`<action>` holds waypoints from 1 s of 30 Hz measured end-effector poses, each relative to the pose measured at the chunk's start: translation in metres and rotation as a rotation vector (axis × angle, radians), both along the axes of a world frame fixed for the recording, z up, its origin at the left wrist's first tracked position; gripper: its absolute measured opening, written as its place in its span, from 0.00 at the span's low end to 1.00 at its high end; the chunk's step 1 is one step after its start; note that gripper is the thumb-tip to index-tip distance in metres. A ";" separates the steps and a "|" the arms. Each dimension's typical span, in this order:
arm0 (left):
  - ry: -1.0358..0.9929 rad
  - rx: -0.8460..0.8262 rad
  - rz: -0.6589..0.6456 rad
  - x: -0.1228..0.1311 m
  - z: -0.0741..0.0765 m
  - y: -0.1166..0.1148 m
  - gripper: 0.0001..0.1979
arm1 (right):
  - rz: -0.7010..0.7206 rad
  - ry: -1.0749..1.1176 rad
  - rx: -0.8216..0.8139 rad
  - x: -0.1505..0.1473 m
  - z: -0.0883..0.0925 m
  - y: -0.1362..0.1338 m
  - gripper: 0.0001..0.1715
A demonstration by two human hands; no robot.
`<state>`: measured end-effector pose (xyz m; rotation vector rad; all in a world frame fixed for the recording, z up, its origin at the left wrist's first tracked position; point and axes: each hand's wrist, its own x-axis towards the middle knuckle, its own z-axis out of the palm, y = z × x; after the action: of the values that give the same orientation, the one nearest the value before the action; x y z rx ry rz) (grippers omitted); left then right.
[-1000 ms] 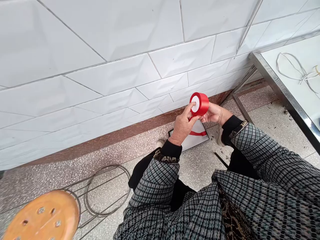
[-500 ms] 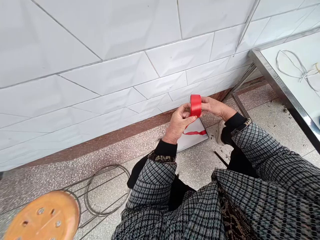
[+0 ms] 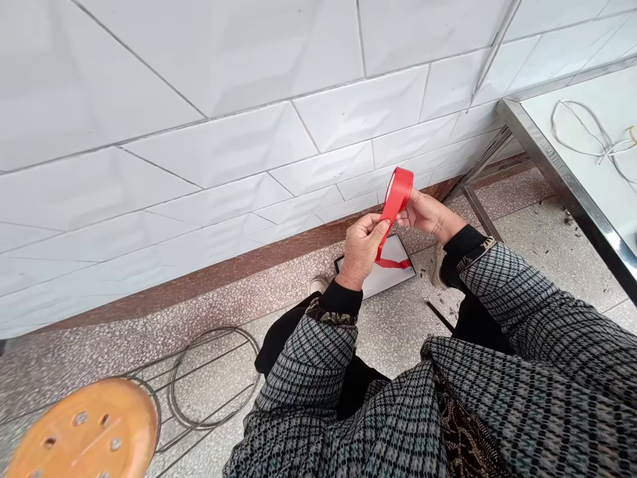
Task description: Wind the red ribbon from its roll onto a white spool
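Observation:
A roll of red ribbon (image 3: pixel 401 186) is held up in front of me, over the floor near the wall. My right hand (image 3: pixel 423 211) grips the roll from its right side; some of its fingers are hidden behind it. A flat length of ribbon comes off the roll, and my left hand (image 3: pixel 362 247) pinches it between thumb and fingers. Below that pinch the ribbon hangs down to a white, dark-edged flat box or panel (image 3: pixel 381 284) on the floor, where a strip of ribbon lies across its surface.
An orange round stool seat (image 3: pixel 84 431) with wire legs (image 3: pixel 213 378) lies at the lower left. On the right stands a metal-framed table (image 3: pixel 562 172) with a white cable (image 3: pixel 604 149) on it. A white tiled wall (image 3: pixel 239 146) rises ahead. A dark stick (image 3: pixel 440 316) lies on the speckled floor.
The ribbon roll has risen and tilted, moving slightly right. My left hand has come off the roll, shifted a little right, and now pinches a stretch of ribbon pulled out below it.

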<state>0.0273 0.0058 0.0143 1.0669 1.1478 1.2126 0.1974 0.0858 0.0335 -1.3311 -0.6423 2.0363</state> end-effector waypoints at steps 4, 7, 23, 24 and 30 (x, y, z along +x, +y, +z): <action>0.086 0.048 -0.040 -0.002 -0.001 0.001 0.18 | 0.026 0.096 -0.049 -0.001 -0.006 -0.001 0.20; -0.006 0.013 -0.061 0.001 -0.004 0.001 0.20 | 0.046 0.140 -0.073 -0.001 -0.008 -0.001 0.21; 0.281 0.182 0.102 0.003 0.001 -0.003 0.12 | 0.168 0.188 -0.119 0.005 -0.005 -0.005 0.17; 0.299 0.192 0.061 0.001 0.002 -0.002 0.15 | 0.187 0.180 -0.125 0.006 -0.005 -0.006 0.18; 0.335 0.204 -0.089 -0.011 0.005 0.005 0.24 | 0.253 0.209 -0.102 0.007 -0.008 -0.007 0.16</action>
<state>0.0166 0.0110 0.0198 1.5032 1.2307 1.1251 0.2041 0.0783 0.0259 -1.1172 -0.6447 2.4024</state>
